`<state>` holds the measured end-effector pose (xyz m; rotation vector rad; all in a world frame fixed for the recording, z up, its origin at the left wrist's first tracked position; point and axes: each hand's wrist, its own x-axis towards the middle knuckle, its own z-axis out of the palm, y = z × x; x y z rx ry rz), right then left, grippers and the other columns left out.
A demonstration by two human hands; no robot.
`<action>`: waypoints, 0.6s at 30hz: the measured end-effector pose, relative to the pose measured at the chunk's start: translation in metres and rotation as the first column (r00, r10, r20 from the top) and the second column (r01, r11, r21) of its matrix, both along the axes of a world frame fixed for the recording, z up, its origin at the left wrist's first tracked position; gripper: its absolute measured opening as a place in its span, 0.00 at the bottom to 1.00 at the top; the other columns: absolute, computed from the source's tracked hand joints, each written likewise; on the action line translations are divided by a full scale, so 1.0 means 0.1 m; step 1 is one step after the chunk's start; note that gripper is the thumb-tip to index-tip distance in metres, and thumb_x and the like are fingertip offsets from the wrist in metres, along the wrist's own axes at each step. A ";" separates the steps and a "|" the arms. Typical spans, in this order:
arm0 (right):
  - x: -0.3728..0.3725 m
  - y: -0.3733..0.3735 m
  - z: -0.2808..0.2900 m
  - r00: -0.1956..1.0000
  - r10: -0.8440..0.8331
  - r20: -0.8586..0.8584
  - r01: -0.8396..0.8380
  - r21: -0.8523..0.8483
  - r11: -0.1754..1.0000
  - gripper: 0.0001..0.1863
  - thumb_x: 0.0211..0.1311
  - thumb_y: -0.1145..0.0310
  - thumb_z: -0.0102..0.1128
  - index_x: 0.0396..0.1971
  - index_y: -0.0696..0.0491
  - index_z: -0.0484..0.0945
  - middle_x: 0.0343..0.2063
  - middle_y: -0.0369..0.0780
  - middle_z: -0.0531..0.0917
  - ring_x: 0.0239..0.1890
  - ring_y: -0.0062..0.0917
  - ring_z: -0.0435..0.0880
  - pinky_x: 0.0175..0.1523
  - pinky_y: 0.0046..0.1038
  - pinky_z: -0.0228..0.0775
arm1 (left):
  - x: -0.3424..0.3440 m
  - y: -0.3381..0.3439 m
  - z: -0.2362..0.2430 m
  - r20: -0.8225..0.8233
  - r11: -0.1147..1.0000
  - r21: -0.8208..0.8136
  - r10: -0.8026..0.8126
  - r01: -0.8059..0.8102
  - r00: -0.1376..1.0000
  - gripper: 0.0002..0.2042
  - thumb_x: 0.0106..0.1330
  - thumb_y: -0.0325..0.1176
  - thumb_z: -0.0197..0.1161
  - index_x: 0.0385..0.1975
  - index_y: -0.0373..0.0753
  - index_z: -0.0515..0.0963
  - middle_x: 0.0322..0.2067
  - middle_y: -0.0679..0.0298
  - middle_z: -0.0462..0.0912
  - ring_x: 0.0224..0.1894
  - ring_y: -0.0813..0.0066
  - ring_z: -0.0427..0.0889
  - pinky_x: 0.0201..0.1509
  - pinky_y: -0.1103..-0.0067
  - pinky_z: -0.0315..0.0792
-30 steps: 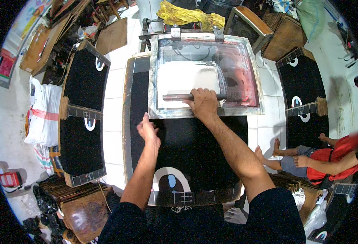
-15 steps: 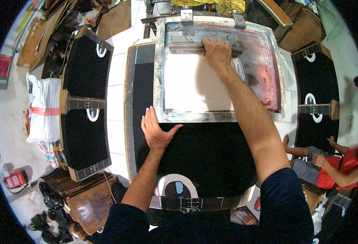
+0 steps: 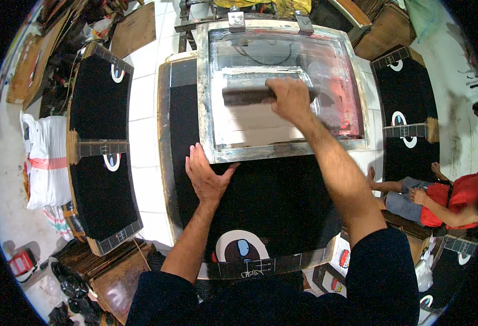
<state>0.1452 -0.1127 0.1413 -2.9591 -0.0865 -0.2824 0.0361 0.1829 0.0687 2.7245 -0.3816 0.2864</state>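
My right hand [image 3: 291,99] grips a dark squeegee [image 3: 244,96] by its middle, holding it crosswise on the mesh of a screen-printing frame [image 3: 277,150]. Pale ink covers part of the mesh in front of the blade, and reddish stains mark its right side. At the frame's near left corner rests my left hand [image 3: 207,179], fingers stretched along the side and thumb spread along the front edge. Beneath the frame lies black fabric [image 3: 271,201] on a board, with a printed cartoon eye [image 3: 242,248] at its near end.
Two metal clamps [image 3: 236,22] hold the frame's far edge. Black panels with eye prints stand at left [image 3: 100,103] and right [image 3: 412,103]. A person in red [image 3: 461,201] sits at the right. White sacks [image 3: 49,163] lean at the far left.
My right hand has drawn the squeegee toward me, leaving a thinner, streaked band of ink behind it. My left hand stays at the frame corner. The whole view has shifted slightly.
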 end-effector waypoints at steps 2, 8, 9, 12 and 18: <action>0.34 -0.07 -0.08 0.988 -0.011 0.152 0.010 0.007 1.000 0.14 0.54 0.66 0.71 0.42 0.46 0.82 0.36 0.37 0.86 0.43 0.36 0.84 0.48 0.44 0.69 | 0.00 0.00 -0.01 0.001 1.000 -0.003 0.001 -0.001 1.000 0.59 0.53 0.63 0.77 0.74 0.29 0.52 0.70 0.45 0.61 0.77 0.49 0.56 0.78 0.49 0.52; 0.58 -0.10 -0.23 0.971 -0.059 0.231 0.076 -0.063 0.995 0.14 0.54 0.65 0.71 0.41 0.47 0.81 0.36 0.36 0.84 0.43 0.35 0.83 0.46 0.42 0.68 | -0.01 -0.01 -0.03 0.006 1.000 -0.006 0.005 -0.005 1.000 0.59 0.53 0.63 0.78 0.74 0.31 0.52 0.71 0.45 0.61 0.77 0.49 0.57 0.77 0.49 0.53; 0.47 -0.07 -0.21 0.974 -0.066 0.215 0.083 -0.072 0.994 0.17 0.53 0.63 0.74 0.41 0.48 0.80 0.36 0.36 0.84 0.43 0.35 0.82 0.46 0.42 0.68 | 0.00 -0.01 -0.03 0.014 1.000 -0.006 0.009 -0.009 1.000 0.59 0.53 0.63 0.78 0.74 0.31 0.52 0.71 0.45 0.61 0.77 0.49 0.58 0.77 0.49 0.54; -0.07 0.07 -0.15 0.982 -0.058 0.180 0.070 -0.059 0.996 0.16 0.52 0.66 0.74 0.41 0.47 0.79 0.36 0.36 0.83 0.43 0.35 0.82 0.46 0.42 0.67 | 0.00 -0.02 -0.03 0.007 1.000 0.004 0.021 -0.021 1.000 0.57 0.55 0.62 0.77 0.74 0.30 0.53 0.71 0.44 0.62 0.76 0.49 0.59 0.77 0.48 0.54; -0.98 0.36 -0.10 0.991 -0.066 0.117 0.066 0.008 0.998 0.17 0.44 0.74 0.72 0.36 0.49 0.77 0.34 0.36 0.79 0.40 0.33 0.79 0.46 0.39 0.66 | 0.00 -0.03 0.02 0.027 1.000 -0.018 0.022 -0.021 0.999 0.59 0.51 0.60 0.79 0.75 0.29 0.53 0.72 0.41 0.62 0.75 0.47 0.61 0.79 0.54 0.52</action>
